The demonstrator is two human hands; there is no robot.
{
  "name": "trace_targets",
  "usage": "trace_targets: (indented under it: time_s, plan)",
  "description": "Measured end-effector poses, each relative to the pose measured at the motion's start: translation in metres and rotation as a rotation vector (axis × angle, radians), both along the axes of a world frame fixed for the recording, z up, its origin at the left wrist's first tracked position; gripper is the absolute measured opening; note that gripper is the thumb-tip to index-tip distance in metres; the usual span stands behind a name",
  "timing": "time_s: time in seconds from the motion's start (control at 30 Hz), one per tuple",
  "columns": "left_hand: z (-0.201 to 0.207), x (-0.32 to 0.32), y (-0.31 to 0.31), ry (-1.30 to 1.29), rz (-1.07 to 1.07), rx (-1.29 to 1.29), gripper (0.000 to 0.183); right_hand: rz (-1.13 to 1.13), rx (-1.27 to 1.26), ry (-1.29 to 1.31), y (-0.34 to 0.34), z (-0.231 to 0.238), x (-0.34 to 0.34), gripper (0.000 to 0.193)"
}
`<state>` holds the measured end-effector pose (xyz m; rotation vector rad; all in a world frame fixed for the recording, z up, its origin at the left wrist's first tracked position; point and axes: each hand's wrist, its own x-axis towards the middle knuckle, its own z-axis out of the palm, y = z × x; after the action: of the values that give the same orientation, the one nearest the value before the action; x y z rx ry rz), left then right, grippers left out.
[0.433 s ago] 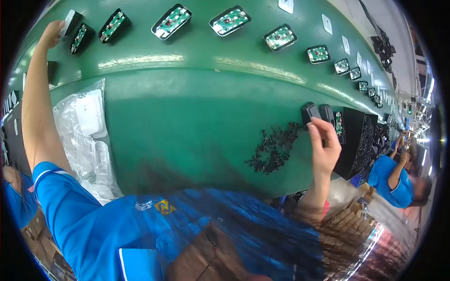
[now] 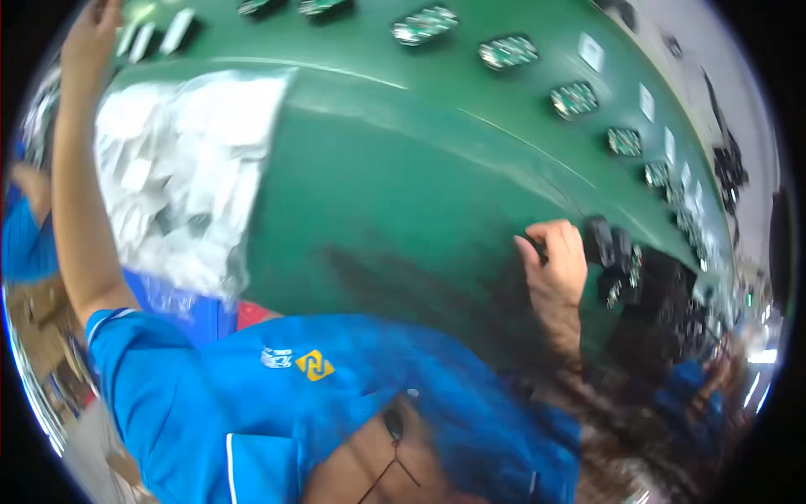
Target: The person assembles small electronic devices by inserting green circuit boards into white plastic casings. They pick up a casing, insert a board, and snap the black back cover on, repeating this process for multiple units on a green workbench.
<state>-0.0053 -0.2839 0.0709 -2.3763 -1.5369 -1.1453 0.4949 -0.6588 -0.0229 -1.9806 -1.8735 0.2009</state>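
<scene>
My left arm reaches to the far left, where my left hand (image 2: 90,38) is smeared by motion at the picture's edge. Whether it holds anything is unclear. Pale strip-like pieces (image 2: 177,32) lie just right of it. My right hand (image 2: 557,262) hovers over the green table (image 2: 395,185), its fingers curled in toward the thumb; anything between them is too dark to make out. Close to its right are black housings (image 2: 599,241). Dark blurred strands cover the table left of this hand.
Housings with green circuit boards (image 2: 509,52) run in a curved row along the far side, with white plates (image 2: 591,53) beyond. A clear plastic bag of white parts (image 2: 189,151) lies at left. A black box (image 2: 659,286) and a co-worker's blue sleeve (image 2: 684,388) are at right.
The whole view has swung, and the table's contents sit differently in it. My left hand has left the black housing it was touching. My right hand's fingers have curled further.
</scene>
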Motion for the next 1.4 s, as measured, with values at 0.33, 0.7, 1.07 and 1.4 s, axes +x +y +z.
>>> trace_targets:
  time_s: [0.33,0.7,1.07,1.4]
  plan:
    - [-0.052,0.019,-0.277,0.144,0.253,-0.394,0.013,-0.114,0.020,0.221,-0.010,-0.005,-0.007,0.007]
    - [-0.114,0.018,-0.266,0.364,0.650,-0.210,0.026,0.020,-0.034,0.450,-0.005,0.003,-0.024,0.011]
    - [-0.088,0.034,-0.307,-0.258,0.526,-0.122,0.013,-0.048,-0.036,0.397,0.000,0.004,-0.037,0.002]
    - [-0.057,0.127,-0.360,-0.459,-0.773,-1.599,0.031,0.191,-0.120,0.988,0.015,0.032,-0.102,0.007]
